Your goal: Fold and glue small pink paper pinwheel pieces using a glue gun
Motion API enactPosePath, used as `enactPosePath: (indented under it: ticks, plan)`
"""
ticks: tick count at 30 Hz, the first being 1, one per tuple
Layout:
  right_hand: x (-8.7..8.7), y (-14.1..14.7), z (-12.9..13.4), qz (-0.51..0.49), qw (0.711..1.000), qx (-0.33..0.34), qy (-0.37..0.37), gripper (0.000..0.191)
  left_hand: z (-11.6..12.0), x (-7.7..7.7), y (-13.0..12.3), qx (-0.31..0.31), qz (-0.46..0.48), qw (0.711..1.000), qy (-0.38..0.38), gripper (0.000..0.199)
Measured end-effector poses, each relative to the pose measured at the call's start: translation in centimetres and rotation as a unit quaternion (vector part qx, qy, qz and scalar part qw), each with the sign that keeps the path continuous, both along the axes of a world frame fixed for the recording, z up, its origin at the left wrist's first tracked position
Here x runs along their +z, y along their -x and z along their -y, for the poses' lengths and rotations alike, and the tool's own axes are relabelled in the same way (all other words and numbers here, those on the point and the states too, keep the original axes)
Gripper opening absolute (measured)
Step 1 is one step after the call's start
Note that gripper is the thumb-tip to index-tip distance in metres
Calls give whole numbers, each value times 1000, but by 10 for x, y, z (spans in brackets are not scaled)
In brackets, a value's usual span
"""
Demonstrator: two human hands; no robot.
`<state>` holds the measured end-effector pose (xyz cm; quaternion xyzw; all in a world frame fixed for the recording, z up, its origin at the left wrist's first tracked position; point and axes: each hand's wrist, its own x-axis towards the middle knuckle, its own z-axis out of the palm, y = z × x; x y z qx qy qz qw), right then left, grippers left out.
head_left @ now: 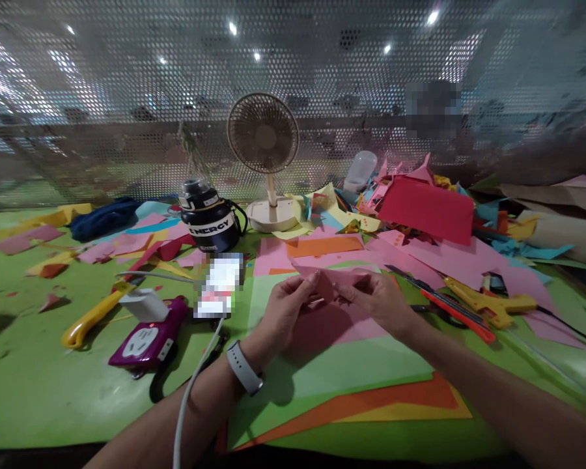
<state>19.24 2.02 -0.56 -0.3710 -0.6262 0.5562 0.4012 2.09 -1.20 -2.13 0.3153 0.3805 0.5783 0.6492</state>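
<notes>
Both hands hold one piece of pink paper (326, 287) between them, above the middle of the work area. My left hand (289, 305) pinches it at the left, thumb on top, with a white watch band on the wrist. At its right side, my right hand (378, 301) grips the paper with thumb and fingers closed. Part of the paper is hidden behind the fingers. Beneath them lie a pink sheet (342, 326) and a light green sheet (361, 368), with orange paper (400, 400) showing under the near edge.
On the right lie a yellow glue gun (488, 301) and a red cutter knife (461, 316). Left are a phone (219, 285), a purple power strip (149, 342) and a white charger (144, 306). A dark jug (209, 221), a fan (264, 133) and heaped paper scraps (424, 208) stand behind.
</notes>
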Motion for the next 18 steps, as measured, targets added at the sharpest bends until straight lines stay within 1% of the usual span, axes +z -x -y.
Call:
enactPosePath:
  ticks: [4,6,8,11,14,18]
  plan:
    - [-1,1,-2,3,1000,-27,15,34,0,1,0,61,-14,997,-36,39]
    - [-1,2,-1,-6,999,-35,27,35,0,1,0,77,-20,995,-56,40]
    - [-1,3,-1,-21,998,-29,43,36,1,1,0,66,-30,996,-57,35]
    - [-1,4,0,-48,997,-19,52,36,2,2,0,24,-24,998,-47,28]
    - [-1,5,1,-64,997,-7,48,36,3,2,-1,2,-3,999,-40,28]
    - [-2,6,1,-74,996,5,43,36,3,2,-1,-39,-4,999,-28,26]
